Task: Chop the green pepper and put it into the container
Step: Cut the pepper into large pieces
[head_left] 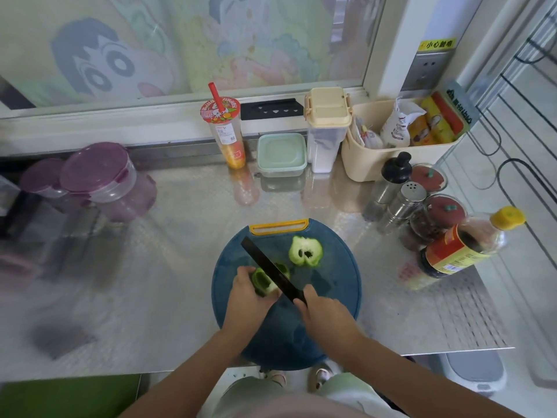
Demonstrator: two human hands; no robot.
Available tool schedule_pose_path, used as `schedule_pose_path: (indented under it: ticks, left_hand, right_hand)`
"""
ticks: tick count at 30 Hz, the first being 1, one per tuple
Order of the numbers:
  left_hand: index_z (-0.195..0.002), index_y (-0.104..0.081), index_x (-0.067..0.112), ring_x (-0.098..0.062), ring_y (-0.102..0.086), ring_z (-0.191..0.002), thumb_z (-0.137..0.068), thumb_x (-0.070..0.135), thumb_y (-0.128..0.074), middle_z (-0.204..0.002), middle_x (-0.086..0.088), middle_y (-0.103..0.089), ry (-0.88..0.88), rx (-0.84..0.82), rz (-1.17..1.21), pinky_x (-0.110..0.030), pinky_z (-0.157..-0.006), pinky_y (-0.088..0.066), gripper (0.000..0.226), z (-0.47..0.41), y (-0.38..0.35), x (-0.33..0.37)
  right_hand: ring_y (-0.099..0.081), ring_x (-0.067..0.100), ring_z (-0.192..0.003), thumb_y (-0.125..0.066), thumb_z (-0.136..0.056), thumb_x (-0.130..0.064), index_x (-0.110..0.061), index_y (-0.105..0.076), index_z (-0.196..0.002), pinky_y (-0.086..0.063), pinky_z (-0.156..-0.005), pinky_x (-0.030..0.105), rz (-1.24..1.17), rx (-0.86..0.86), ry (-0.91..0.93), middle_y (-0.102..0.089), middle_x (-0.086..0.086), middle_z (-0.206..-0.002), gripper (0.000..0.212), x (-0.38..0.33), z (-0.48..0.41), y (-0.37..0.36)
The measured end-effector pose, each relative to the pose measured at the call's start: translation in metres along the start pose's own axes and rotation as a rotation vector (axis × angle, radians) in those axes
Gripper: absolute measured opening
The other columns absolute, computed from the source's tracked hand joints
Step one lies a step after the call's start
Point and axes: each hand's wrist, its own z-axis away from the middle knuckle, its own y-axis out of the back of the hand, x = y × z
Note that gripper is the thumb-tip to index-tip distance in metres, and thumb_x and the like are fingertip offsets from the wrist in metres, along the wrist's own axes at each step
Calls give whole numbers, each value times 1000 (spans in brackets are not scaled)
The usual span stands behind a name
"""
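A round blue cutting board point(331, 285) with a yellow handle lies on the steel counter. One green pepper half point(305, 251) rests cut side up near the board's far edge. My left hand point(245, 292) grips the other pepper piece point(262, 281) at the board's left. My right hand point(324, 312) holds the handle of a black knife point(271, 268), whose blade lies across that piece, pointing away to the upper left. A pale green lidded container point(281, 154) stands at the back of the counter.
Purple-lidded containers point(96, 176) sit at the far left. A drink cup point(226, 131), a cream-lidded canister point(327, 128) and a beige basket point(376, 158) of packets line the back. Shakers, jars and a sauce bottle point(464, 245) crowd the right. The counter's front edge runs just under the board.
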Motion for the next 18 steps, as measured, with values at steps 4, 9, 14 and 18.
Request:
schedule_pose_path:
  ticks: [4, 9, 14, 18]
  left_hand:
    - [-103, -40, 22, -13, -56, -88, -69, 37, -80, -103, 0, -55, -13, -2, -31, -25, -74, -46, 55, 1, 1, 2]
    - [-100, -39, 21, -15, -56, -91, -70, 34, -80, -103, -1, -56, -55, -17, -82, -28, -76, -49, 52, 0, 2, 1]
    - [-100, -40, 21, -14, -54, -93, -71, 36, -78, -105, -1, -55, -109, -22, -116, -28, -78, -49, 51, -1, 3, 2]
    - [-100, -40, 21, -16, -55, -93, -70, 38, -78, -106, -1, -55, -120, -28, -126, -29, -77, -49, 52, -2, 4, 1]
  right_hand:
    - [-64, 27, -79, -23, -103, -40, -16, -37, -115, -49, -68, 37, 12, 3, -19, -65, 6, -89, 30, 1, 0, -7]
    - [-65, 26, -83, -21, -103, -40, -16, -37, -118, -46, -65, 32, 102, 11, -16, -67, 5, -96, 33, 1, 1, -13]
    - [-65, 25, -89, -21, -104, -37, -15, -37, -119, -49, -72, 33, 114, 1, -7, -62, 5, -104, 31, -1, 3, -17]
    - [-64, 29, -93, -22, -105, -32, -12, -37, -121, -42, -67, 34, 138, 13, 4, -57, 6, -113, 30, -6, 4, -22]
